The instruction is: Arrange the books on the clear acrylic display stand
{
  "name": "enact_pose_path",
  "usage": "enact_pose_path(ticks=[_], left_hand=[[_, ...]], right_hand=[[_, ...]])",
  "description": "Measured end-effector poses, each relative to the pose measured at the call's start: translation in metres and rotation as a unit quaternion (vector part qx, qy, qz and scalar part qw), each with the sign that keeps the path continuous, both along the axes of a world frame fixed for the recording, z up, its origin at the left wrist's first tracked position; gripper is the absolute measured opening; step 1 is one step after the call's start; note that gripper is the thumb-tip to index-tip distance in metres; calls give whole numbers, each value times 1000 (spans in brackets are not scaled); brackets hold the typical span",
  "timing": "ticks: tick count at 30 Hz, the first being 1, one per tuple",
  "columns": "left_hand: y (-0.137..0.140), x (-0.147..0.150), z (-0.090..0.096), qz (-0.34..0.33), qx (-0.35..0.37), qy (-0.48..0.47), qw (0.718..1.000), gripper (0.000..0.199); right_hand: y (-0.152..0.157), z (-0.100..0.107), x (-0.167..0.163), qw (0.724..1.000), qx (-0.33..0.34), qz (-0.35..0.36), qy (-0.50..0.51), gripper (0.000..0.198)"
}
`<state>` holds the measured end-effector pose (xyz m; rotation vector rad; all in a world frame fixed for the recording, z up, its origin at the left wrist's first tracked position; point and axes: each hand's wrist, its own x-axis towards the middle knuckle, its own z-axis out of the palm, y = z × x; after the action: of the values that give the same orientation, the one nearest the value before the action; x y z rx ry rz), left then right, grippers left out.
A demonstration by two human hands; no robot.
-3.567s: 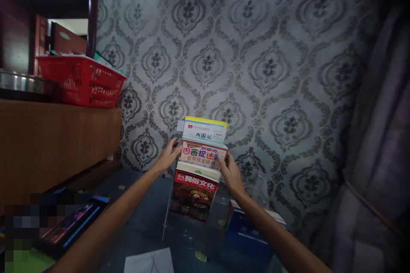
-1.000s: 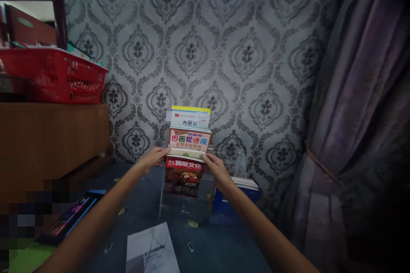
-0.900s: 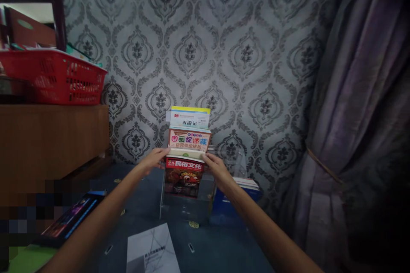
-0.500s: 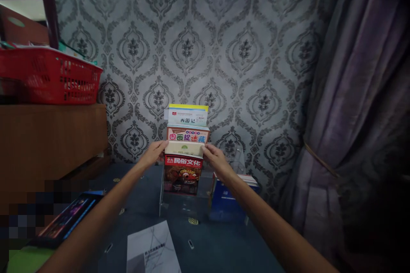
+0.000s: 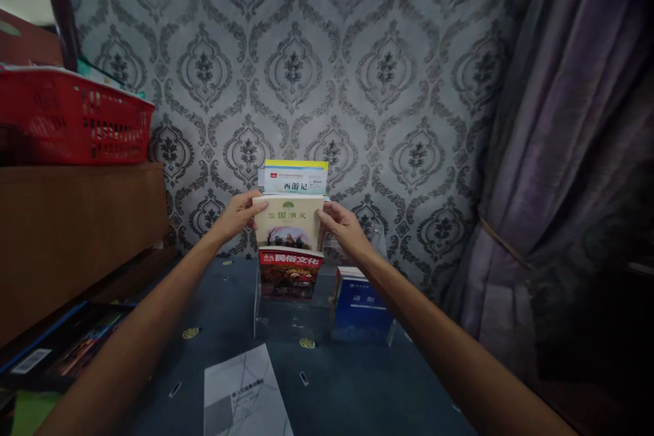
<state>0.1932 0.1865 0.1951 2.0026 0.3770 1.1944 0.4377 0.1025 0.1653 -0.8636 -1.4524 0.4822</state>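
A cream-covered book (image 5: pixel 289 216) with green lettering and a small picture is held upright between my two hands. My left hand (image 5: pixel 238 216) pinches its upper left edge, thumb on the front cover. On the opposite edge, my right hand (image 5: pixel 343 225) grips it the same way. Directly in front stands a red-topped book (image 5: pixel 289 278), which hides the cream book's lower part. Behind rises a white book with a yellow top edge (image 5: pixel 296 177). These stand in a clear plastic rack (image 5: pixel 278 319), which also holds a blue book (image 5: pixel 362 310) on the right.
A grey-and-white book (image 5: pixel 245 392) lies on the dark blue tabletop (image 5: pixel 347 395) in front. At the left are a dark book (image 5: pixel 66 347), a wooden cabinet (image 5: pixel 82 218) and a red basket (image 5: pixel 76 116). Patterned wall (image 5: pixel 291 95) stands behind; a curtain (image 5: pixel 516 218) hangs right.
Both hands have lifted the cream book, so more of its cover shows above the red-topped book. It now covers the colourful-titled book behind it. The view has shifted slightly.
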Motion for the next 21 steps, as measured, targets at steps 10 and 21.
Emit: enact_pose_path(ticks=[10, 21], left_hand=[[-25, 0, 52, 38, 71, -77, 994, 43], [-35, 1, 48, 46, 119, -62, 990, 44]], right_hand=[[-15, 38, -4, 997, 71, -3, -36, 40], [-19, 30, 0, 996, 84, -1, -25, 41]])
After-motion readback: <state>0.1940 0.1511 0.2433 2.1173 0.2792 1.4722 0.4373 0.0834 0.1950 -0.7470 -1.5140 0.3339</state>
